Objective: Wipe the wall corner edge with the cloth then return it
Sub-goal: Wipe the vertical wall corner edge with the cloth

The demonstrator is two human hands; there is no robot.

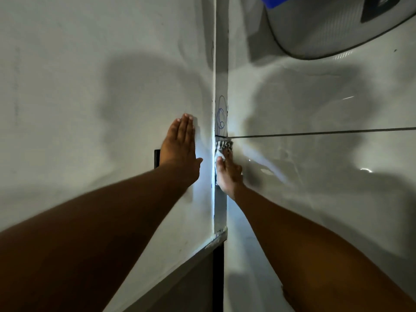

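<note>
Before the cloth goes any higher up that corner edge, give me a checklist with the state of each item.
1. Cloth pressed on the corner edge: ok, the right hand holds it flat against the strip.
2. Left hand bracing: ok, open palm flat on the left wall, clear of the cloth.
3. Blue scribble reached: not ok, it sits just above the cloth, unwiped.
4. Path upward free: ok, nothing blocks the strip above the scribble.
5. Cloth clean enough to lift the ink: cannot tell, its wiping face is hidden.
6. Place to return the cloth: cannot tell, not in view.
</note>
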